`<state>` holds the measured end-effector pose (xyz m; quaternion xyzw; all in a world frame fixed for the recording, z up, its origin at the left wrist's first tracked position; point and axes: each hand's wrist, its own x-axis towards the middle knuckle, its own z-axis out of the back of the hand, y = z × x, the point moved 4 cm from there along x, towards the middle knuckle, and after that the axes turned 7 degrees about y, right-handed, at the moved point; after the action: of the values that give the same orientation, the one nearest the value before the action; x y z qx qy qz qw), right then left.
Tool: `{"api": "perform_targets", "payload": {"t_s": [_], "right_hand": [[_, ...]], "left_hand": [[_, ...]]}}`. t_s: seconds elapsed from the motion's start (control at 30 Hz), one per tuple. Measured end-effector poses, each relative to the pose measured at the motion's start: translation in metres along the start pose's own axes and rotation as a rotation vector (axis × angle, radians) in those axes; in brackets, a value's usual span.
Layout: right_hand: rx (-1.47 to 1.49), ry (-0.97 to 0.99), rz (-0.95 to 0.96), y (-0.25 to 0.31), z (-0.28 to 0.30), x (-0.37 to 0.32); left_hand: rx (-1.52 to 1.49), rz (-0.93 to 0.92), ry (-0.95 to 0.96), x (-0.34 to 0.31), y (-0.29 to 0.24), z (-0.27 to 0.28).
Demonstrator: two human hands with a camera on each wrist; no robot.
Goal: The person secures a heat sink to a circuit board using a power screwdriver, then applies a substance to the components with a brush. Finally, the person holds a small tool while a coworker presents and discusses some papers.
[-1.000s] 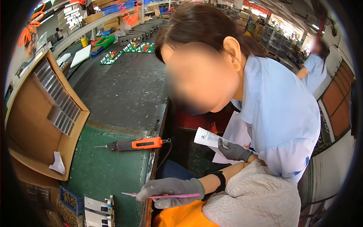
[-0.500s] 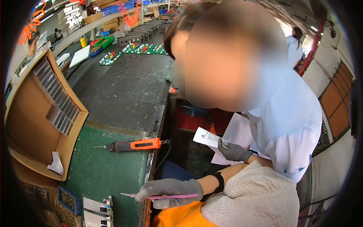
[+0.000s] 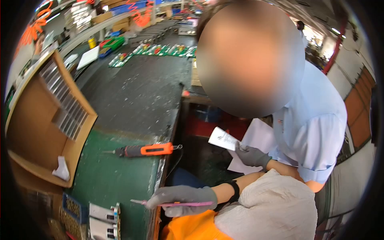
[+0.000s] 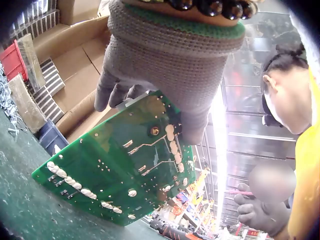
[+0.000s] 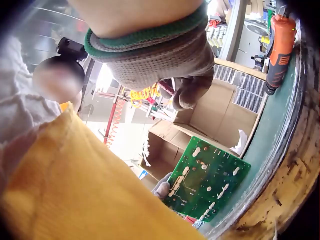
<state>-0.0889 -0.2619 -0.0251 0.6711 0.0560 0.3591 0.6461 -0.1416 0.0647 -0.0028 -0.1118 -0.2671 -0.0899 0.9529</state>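
Note:
My gloved left hand (image 4: 165,62) grips a green circuit board (image 4: 107,162) by its edge. The board's solder side, with rows of white blobs, faces the left wrist camera, tilted over the green bench. In the head view, pale metal plates (image 3: 102,212) and the board's edge show at the bottom; my left hand is outside that view. My gloved right hand (image 3: 184,199) holds a slim pink pen-like tool (image 3: 192,204) with a pointed pale tip, near the bench's front edge. An orange and black electric screwdriver (image 3: 154,149) lies on the green bench mat beyond it.
A cardboard box (image 3: 36,120) with grid dividers stands on the left. Below it is a blue bin (image 3: 73,209) of small screws. At right, another person in a light blue shirt (image 3: 316,120) holds a printed paper (image 3: 223,138). More circuit boards (image 3: 160,49) lie farther back.
The other person has straightened and turned toward the camera, the paper moving slightly right. The head view has shifted a little and blurred. My right hand keeps its hold on the pink tool.

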Motion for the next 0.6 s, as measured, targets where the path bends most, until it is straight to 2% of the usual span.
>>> {"api": "perform_targets", "payload": {"t_s": [0.1,0.17,0.23,0.3,0.33,0.5,0.57,0.6], "right_hand": [[-0.005,0.063,-0.069,-0.001,-0.001,0.000],[0.015,0.041,0.018,0.001,-0.001,0.002],[0.021,0.099,-0.073,0.003,0.000,0.000],[0.106,0.110,-0.106,-0.004,-0.004,-0.002],[0.089,0.094,-0.107,-0.002,-0.002,0.000],[0.056,0.077,-0.079,0.001,-0.001,0.004],[0.061,0.074,-0.103,0.000,-0.001,0.005],[0.068,0.090,-0.091,-0.006,-0.003,0.004]], "left_hand": [[0.078,0.048,0.018,0.000,0.003,-0.001],[-0.135,0.148,0.063,-0.006,0.009,-0.009],[-0.379,0.232,0.060,-0.009,0.014,-0.009],[-0.116,0.145,0.153,-0.004,0.006,0.002],[-0.339,0.196,0.130,-0.010,0.013,-0.005],[-0.381,0.207,0.138,-0.008,0.008,-0.004],[-0.441,0.236,0.085,-0.012,0.009,-0.006],[-0.187,0.228,0.139,-0.015,0.022,-0.011]]}}
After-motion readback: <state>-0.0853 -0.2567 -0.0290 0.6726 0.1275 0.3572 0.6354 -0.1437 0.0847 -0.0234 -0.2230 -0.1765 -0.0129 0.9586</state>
